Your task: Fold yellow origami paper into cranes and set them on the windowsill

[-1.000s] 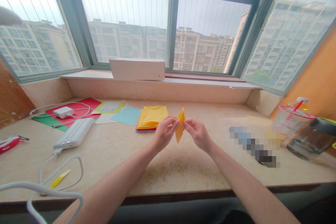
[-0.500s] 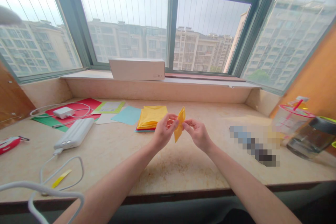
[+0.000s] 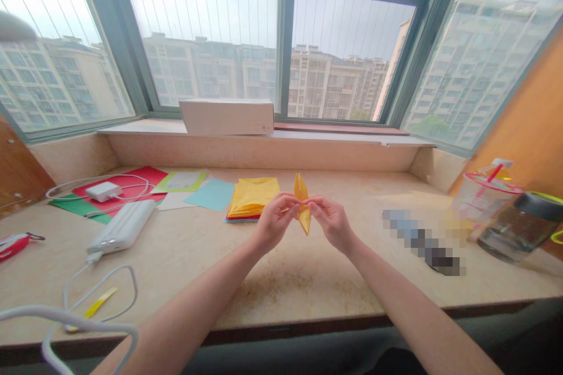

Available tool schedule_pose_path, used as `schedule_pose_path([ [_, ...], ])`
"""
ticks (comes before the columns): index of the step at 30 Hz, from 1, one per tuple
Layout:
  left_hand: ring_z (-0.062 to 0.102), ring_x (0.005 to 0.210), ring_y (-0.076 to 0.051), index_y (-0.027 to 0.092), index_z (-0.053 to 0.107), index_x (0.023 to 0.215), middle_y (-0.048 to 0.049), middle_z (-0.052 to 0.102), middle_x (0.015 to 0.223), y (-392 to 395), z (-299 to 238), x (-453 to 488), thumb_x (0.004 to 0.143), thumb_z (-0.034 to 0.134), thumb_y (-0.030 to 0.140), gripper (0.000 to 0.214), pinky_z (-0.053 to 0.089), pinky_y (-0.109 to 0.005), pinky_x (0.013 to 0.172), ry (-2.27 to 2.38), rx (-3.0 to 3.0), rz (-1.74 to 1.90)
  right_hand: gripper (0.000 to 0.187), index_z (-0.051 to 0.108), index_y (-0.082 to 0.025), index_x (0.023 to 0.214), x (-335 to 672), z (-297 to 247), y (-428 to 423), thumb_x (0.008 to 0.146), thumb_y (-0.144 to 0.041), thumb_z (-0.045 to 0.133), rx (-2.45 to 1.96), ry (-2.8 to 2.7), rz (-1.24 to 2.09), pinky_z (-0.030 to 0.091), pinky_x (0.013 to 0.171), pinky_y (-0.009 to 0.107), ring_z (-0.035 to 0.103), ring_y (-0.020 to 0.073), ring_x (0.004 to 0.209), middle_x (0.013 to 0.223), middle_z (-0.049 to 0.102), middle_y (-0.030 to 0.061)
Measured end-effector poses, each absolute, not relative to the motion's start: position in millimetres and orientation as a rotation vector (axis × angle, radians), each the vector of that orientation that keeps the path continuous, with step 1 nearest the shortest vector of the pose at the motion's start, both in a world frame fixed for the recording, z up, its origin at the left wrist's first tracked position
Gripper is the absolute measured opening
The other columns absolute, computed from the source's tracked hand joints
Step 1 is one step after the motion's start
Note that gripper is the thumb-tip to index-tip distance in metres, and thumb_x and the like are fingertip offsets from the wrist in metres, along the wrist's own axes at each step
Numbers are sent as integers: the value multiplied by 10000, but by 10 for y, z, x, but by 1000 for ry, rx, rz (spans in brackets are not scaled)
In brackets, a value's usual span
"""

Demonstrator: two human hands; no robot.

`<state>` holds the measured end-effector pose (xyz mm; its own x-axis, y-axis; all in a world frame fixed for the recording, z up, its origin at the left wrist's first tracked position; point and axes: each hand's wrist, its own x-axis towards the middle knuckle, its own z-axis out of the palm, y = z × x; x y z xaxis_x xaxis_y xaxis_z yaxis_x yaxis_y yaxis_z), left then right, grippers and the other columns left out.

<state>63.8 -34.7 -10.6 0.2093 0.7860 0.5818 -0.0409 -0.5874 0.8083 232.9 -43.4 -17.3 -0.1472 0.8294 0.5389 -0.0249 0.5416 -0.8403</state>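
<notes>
A piece of folded yellow paper [image 3: 303, 220] is held up over the counter between my two hands, its pointed ends at top and bottom. My left hand [image 3: 278, 215] pinches its left side near the middle. From the other side, my right hand [image 3: 325, 217] grips it with thumb and fingers, the two sets of fingertips nearly meeting. Just behind my left hand lies a stack of yellow paper [image 3: 253, 196], with red and blue sheets showing beneath; my fingers cover its right edge.
At left, a white power bank [image 3: 121, 225], a charger [image 3: 104, 191] and cables lie by coloured sheets, including a light blue sheet [image 3: 211, 194]. A white box [image 3: 226, 117] stands on the sill. A cup [image 3: 484, 202] and a dark-lidded bottle [image 3: 514, 228] stand right, near a blurred-out object [image 3: 422, 243].
The folded yellow paper has turned and its top now shows two points slightly apart. My right fingers have closed in toward my left ones. The whole view has shifted slightly.
</notes>
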Motion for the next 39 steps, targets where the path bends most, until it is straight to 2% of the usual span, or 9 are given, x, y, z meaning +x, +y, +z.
schedule_pose_path([
  [3, 617, 741, -130, 168, 638, 937, -34, 632, 865, -322, -131, 649, 825, 689, 354, 223, 511, -230, 660, 691, 1664, 1428, 224, 675, -211, 953, 2299, -216, -394, 803, -374, 710, -701, -1456, 906, 547, 817, 332, 678, 188, 860, 935, 718, 48],
  [9, 636, 713, -136, 205, 503, 1162, 1, 648, 815, -302, -173, 666, 784, 731, 360, 467, 528, -263, 673, 692, 1501, 1409, 225, 613, -228, 927, 2256, -288, -316, 768, -321, 744, -696, -1344, 830, 543, 759, 302, 669, 156, 775, 836, 693, 9],
  [15, 634, 640, -145, 123, 638, 844, -48, 681, 725, -332, -207, 701, 759, 729, 421, 324, 501, -245, 604, 842, 1635, 1231, 245, 583, -227, 940, 2257, -309, -298, 770, -316, 735, -759, -1309, 739, 527, 703, 288, 653, 152, 739, 806, 663, 1],
  [21, 634, 640, -151, 119, 668, 827, -53, 698, 718, -346, -196, 707, 789, 686, 365, 250, 514, -259, 616, 842, 1634, 1224, 416, 491, -260, 1061, 2260, -235, -318, 742, -300, 755, -670, -1271, 921, 525, 695, 290, 665, 150, 707, 763, 683, -36],
  [24, 639, 642, -155, 120, 680, 819, -55, 705, 720, -365, -171, 700, 806, 661, 347, 228, 521, -262, 621, 849, 1664, 1215, 494, 532, -241, 1126, 2274, -178, -337, 706, -316, 782, -694, -1276, 1044, 521, 701, 293, 658, 153, 708, 733, 675, -39],
  [28, 652, 633, -157, 116, 689, 786, -69, 712, 712, -388, -159, 703, 848, 617, 356, 258, 517, -252, 603, 882, 1770, 1171, 276, 680, -182, 864, 2286, -154, -350, 720, -404, 759, -745, -1397, 1129, 504, 669, 301, 627, 163, 700, 748, 677, 9],
  [30, 676, 658, -170, 117, 681, 781, -83, 720, 730, -394, -175, 717, 868, 595, 379, 290, 523, -256, 609, 884, 1790, 1154, 267, 683, -175, 768, 2282, -160, -351, 718, -427, 756, -774, -1379, 1111, 493, 652, 299, 608, 159, 677, 739, 677, 16],
  [35, 717, 683, -196, 122, 634, 859, -82, 723, 752, -392, -247, 762, 792, 709, 390, 286, 559, -286, 637, 823, 1681, 1115, 295, 635, -179, 735, 2253, -169, -350, 739, -458, 731, -826, -1259, 1007, 454, 576, 264, 571, 132, 594, 673, 651, -3],
  [39, 715, 681, -185, 114, 644, 861, -95, 723, 791, -386, -266, 762, 823, 669, 419, 308, 576, -297, 645, 783, 1634, 1114, 303, 606, -187, 783, 2237, -163, -351, 750, -469, 714, -810, -1224, 974, 491, 634, 279, 624, 152, 638, 716, 694, 16],
])
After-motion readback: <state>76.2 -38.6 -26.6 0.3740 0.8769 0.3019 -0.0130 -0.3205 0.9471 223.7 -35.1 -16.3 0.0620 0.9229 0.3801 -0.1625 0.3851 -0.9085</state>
